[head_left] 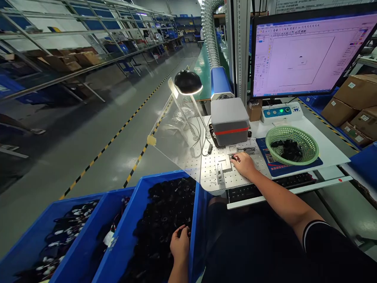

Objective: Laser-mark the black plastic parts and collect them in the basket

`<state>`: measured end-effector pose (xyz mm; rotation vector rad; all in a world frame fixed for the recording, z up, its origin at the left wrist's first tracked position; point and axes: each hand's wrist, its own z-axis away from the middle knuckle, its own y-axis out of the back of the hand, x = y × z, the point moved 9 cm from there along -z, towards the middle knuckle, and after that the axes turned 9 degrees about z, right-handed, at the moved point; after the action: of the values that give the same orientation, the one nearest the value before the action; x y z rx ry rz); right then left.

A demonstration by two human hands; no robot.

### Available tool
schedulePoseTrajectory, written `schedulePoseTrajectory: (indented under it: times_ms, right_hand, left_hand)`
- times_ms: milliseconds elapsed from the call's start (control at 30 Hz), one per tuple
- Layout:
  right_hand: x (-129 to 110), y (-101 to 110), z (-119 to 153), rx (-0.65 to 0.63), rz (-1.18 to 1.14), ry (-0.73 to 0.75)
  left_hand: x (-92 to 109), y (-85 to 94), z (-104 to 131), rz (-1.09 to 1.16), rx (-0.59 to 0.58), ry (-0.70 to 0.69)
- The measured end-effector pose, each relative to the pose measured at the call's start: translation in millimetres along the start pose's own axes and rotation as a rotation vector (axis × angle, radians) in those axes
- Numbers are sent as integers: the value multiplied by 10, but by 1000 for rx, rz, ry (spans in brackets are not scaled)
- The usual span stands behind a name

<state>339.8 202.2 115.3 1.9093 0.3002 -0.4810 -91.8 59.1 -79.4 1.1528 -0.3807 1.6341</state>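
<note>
My right hand (244, 165) rests over the perforated metal plate (209, 173), its fingertips pinched on a small black part (233, 157) beside an L-shaped metal fixture (226, 165). Below and to the left, my left hand (180, 244) is inside a blue bin (198, 224) full of black plastic parts (165, 208). Its fingers are curled together against the dark pile; what they hold, if anything, blends into the black. Just above the plate sits the grey box-shaped head (229, 120) of a machine.
A green basket (312, 153) with black parts stands on a blue mat (275, 171) at right. Behind are a monitor (300, 59) and a control box (282, 113). A lit lamp (188, 82) and a clear sheet (173, 145) flank the plate. Another blue bin (97, 216) holds wired pieces.
</note>
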Motion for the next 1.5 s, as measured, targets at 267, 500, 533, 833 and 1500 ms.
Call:
schedulePoseTrajectory:
  times_ms: [267, 500, 533, 833, 1500]
  right_hand:
    - [-3, -59, 48, -28, 69, 24]
    - [-10, -83, 20, -37, 139, 18]
    - [-27, -78, 23, -28, 148, 26]
    - [-76, -88, -14, 6, 172, 16]
    - [3, -53, -23, 57, 116, -6]
  left_hand:
    - [-47, -43, -74, -175, -49, 18]
    - [-77, -70, -152, -223, -49, -12]
    - [-64, -63, -154, -234, -41, -15]
    - [-20, -54, -98, -263, -32, 34]
    - [-55, -81, -168, -270, -33, -11]
